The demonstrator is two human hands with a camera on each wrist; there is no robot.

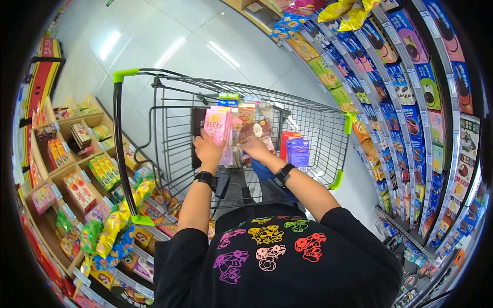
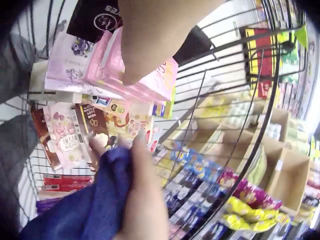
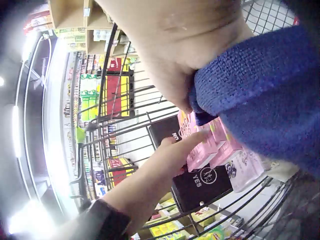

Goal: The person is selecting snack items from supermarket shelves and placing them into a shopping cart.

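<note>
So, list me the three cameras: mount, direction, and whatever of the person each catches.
Head: on the head, facing forward and down at the cart; shows left hand, right hand, both forearms and the black shirt.
Left wrist: on that wrist, facing into the cart past the left hand, close at the top; the right hand shows below, with blue cloth.
Right wrist: on that wrist, facing across the cart; the right hand looms at the top, the left reaches in from lower left.
Both wrist views share the pink boxes and blue cloth.
</note>
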